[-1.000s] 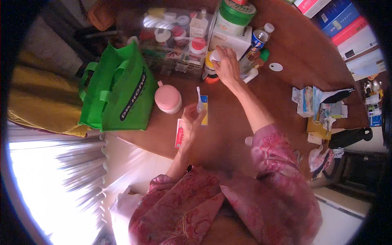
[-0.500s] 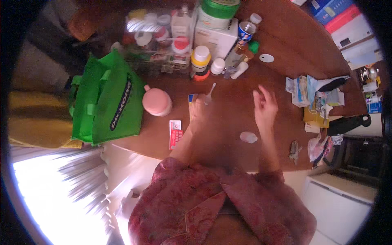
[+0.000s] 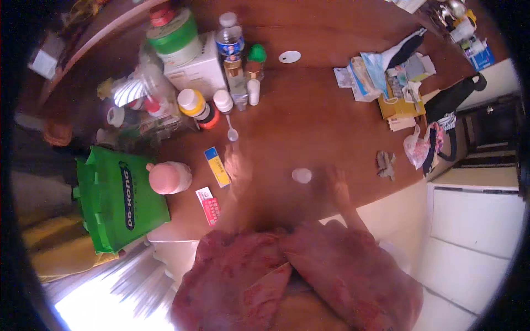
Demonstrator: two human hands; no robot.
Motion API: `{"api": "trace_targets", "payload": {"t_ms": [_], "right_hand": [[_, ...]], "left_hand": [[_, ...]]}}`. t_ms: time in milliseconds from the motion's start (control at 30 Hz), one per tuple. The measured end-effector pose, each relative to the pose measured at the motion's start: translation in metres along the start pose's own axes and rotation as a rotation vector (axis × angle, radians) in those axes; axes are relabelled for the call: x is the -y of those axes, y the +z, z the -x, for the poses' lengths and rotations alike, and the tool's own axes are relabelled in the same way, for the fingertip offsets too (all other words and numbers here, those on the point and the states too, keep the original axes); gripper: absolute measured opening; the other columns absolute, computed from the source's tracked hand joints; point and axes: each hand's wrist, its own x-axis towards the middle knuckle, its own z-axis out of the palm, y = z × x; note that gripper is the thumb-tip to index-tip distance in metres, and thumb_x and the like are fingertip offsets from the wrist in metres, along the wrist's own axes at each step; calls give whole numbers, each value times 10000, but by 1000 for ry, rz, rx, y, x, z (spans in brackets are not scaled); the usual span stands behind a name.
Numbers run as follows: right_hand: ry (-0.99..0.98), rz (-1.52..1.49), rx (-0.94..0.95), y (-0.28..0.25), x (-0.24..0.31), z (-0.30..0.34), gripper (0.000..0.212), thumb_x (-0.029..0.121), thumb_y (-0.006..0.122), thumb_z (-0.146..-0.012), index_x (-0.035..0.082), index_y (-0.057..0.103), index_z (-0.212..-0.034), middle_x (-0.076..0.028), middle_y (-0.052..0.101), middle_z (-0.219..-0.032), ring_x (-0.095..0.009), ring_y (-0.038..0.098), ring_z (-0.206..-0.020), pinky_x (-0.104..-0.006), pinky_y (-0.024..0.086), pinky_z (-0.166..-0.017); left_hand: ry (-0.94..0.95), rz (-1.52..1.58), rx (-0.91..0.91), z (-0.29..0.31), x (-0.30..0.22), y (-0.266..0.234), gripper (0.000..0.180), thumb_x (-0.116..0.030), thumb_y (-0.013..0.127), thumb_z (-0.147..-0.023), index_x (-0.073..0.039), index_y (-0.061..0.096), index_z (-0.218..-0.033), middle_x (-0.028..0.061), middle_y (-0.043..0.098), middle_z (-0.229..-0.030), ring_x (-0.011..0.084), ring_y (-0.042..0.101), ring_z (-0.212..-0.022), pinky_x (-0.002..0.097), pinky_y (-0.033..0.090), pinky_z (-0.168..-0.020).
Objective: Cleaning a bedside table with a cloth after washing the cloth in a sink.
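My left hand (image 3: 237,165) is smeared by motion over the table, just right of a yellow and blue box (image 3: 217,166). Above its fingertips lies a small clear plastic spoon (image 3: 232,134), apart from the hand as far as the blur shows. A red and white packet (image 3: 208,206) lies left of my left wrist. My right hand (image 3: 338,185) is low over the table, also blurred, with its fingers stretched out and nothing visible in them. Left of it is a small translucent whitish container (image 3: 301,175), not touched by either hand.
At left stand a green bag (image 3: 121,198) and a pink lidded jar (image 3: 170,177). Bottles, a white box (image 3: 199,69) and a green-lidded tub (image 3: 174,38) crowd the back left. Packets and a yellow box (image 3: 400,110) lie at right, near a crumpled grey-brown scrap (image 3: 386,165).
The view has turned, so the table things sit further left. My left hand has drawn back from the spoon and the yellow and blue box. My right hand has come down nearer the whitish container.
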Motion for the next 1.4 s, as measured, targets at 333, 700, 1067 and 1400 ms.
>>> {"api": "trace_targets", "payload": {"t_ms": [333, 700, 1067, 1400], "right_hand": [[306, -752, 342, -13, 41, -42, 639, 158, 694, -733, 63, 409, -1297, -187, 515, -1196, -343, 495, -1108, -422, 411, -932], [326, -1036, 377, 5, 64, -119, 613, 385, 733, -732, 32, 501, -1176, -149, 636, -955, -273, 632, -794, -378, 511, -712], [432, -1073, 176, 11, 46, -97, 572, 310, 670, -810, 31, 468, -1267, -143, 654, -954, -264, 638, -799, -367, 509, -735], [790, -345, -20, -16, -73, -7, 449, 298, 591, -851, 43, 512, -1212, -198, 571, -1121, -357, 532, -1034, -440, 423, -891]], "left_hand": [[78, 12, 520, 79, -50, 6, 375, -105, 618, -723, -81, 568, -1093, 183, 596, -1033, 392, 565, -927, 446, 484, -770], [-97, 435, 392, 37, -115, -18, 332, -220, 685, -727, -34, 589, -984, 193, 651, -804, 340, 659, -760, 417, 521, -641], [-215, 335, 151, -64, -42, 21, 405, -187, 790, -590, -9, 603, -902, 130, 649, -796, 240, 622, -728, 365, 494, -676], [-237, 58, -60, -75, -21, 71, 484, -81, 765, -569, -61, 600, -1023, 131, 632, -957, 292, 606, -895, 393, 475, -774]]}}
